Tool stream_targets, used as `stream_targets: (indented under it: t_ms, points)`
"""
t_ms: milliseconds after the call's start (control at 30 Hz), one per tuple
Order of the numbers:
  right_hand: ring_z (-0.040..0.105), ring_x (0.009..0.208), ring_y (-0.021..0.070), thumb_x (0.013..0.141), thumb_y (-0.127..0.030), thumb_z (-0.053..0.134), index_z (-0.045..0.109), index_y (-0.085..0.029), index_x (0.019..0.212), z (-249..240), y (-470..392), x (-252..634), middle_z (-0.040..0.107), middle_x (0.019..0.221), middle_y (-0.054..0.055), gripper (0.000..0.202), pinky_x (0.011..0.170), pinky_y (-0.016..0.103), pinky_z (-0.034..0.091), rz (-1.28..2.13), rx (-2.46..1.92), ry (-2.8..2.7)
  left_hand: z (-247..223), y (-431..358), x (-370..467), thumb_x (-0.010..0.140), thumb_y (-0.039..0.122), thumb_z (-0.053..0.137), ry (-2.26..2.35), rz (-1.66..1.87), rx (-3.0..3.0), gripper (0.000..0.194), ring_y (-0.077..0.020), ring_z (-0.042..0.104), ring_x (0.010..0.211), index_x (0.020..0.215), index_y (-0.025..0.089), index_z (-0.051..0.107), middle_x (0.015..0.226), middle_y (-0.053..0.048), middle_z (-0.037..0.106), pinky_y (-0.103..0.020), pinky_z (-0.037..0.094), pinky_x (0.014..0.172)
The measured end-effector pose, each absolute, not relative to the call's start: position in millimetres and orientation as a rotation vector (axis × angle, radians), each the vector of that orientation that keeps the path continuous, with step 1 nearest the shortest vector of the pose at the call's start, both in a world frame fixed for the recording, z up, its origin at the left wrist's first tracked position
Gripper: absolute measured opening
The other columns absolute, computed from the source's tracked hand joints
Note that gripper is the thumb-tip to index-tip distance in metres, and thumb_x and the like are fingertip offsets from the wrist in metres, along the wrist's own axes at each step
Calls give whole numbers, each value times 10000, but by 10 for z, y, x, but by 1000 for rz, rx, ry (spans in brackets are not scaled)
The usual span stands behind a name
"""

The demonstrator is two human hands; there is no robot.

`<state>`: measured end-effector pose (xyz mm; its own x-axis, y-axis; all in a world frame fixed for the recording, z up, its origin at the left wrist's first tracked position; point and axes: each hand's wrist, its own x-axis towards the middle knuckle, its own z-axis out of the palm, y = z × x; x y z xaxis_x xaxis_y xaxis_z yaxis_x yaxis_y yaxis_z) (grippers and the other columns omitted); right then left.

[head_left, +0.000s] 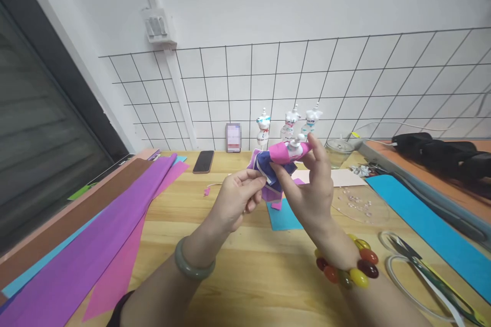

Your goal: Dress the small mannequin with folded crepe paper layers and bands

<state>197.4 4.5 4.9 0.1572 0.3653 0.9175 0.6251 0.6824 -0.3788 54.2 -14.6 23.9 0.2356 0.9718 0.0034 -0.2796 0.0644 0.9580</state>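
Observation:
My right hand (312,189) holds a small doll dress form (295,147) tilted over the table, thumb and fingers closed around its pink bodice. A skirt of dark blue and purple layers (274,173) with pale edging hangs from the bodice toward the left. At the skirt's left edge, my left hand (240,194) pinches the material between thumb and forefinger. Below the skirt lies a blue sheet (286,217), with a small pink scrap (276,205) near its top edge.
Three white mini mannequins (263,125) stand by the wall. Scissors (429,271) lie right, near a blue strip (422,219) and a clear dish (360,204) of small beads. Purple sheets (126,219) cover the left side. A phone (203,162) and a glass jar (339,150) sit farther back.

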Motion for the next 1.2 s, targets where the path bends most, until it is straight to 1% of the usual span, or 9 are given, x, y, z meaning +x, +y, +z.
stream_targets:
  t_ms: [100, 267, 333, 500, 733, 900, 1000, 1100, 1200]
  points:
    - [615, 985, 229, 775, -257, 684, 329, -277, 1399, 85, 46, 1960, 534, 1280, 99, 719, 848, 411, 524, -96, -858, -1406, 200, -127, 546, 729, 295, 696, 777, 1152, 1066, 202, -2, 326, 318, 804, 143, 586, 444, 80, 488, -131, 195, 333]
    - [633, 895, 208, 765, -284, 685, 360, -230, 1369, 129, 64, 1952, 643, 1025, 72, 689, 843, 416, 521, 176, -869, -1319, 157, -119, 583, 701, 298, 733, 729, 1144, 1049, 233, -1, 317, 308, 797, 157, 575, 434, 87, 497, -125, 199, 324]
    - [635, 894, 209, 759, -294, 690, 366, -229, 1359, 136, 69, 1952, 655, 982, 62, 685, 855, 426, 513, 255, -858, -1295, 155, -123, 595, 686, 309, 744, 744, 1139, 1056, 250, -4, 321, 304, 798, 158, 578, 429, 88, 500, -125, 196, 317]
    - [632, 963, 224, 742, -307, 714, 363, -244, 1361, 144, 85, 1979, 664, 1017, 69, 714, 895, 443, 488, 399, -852, -1252, 165, -138, 589, 697, 358, 731, 817, 1123, 1136, 281, -12, 322, 306, 860, 158, 619, 435, 81, 516, -133, 218, 313]
    - [627, 1032, 240, 738, -363, 722, 206, -289, 1438, 238, 196, 2250, 689, 1053, 58, 873, 890, 463, 499, 797, -718, -1296, 338, -259, 434, 765, 441, 656, 915, 1063, 1426, 310, -32, 362, 306, 894, 159, 657, 454, 42, 566, -166, 266, 333]
    - [678, 849, 248, 776, -433, 659, 439, -255, 1304, 295, 199, 2425, 674, 1087, 106, 599, 725, 428, 557, 1052, -733, -1428, 435, -254, 290, 766, 371, 674, 984, 1350, 1476, 201, -52, 431, 416, 793, 172, 670, 472, 59, 505, -172, 342, 403]
    - [676, 741, 230, 779, -453, 640, 523, -237, 1198, 260, 172, 2429, 688, 1022, 104, 486, 630, 389, 556, 1192, -696, -1457, 401, -205, 293, 747, 322, 702, 977, 1400, 1528, 157, -73, 516, 549, 807, 178, 683, 586, 35, 569, -189, 427, 521]
    - [675, 744, 238, 774, -491, 626, 574, -247, 1109, 217, 135, 2382, 695, 958, 85, 417, 606, 386, 548, 1251, -649, -1483, 358, -210, 341, 760, 308, 692, 939, 1363, 1644, 159, -112, 577, 678, 855, 180, 692, 742, -16, 650, -231, 475, 617]
    - [676, 791, 258, 776, -545, 586, 612, -238, 1043, 197, 91, 2331, 695, 951, 94, 407, 623, 407, 549, 1250, -663, -1497, 353, -266, 373, 787, 268, 667, 850, 1361, 1879, 147, -144, 604, 781, 911, 192, 692, 875, -49, 667, -272, 500, 692]
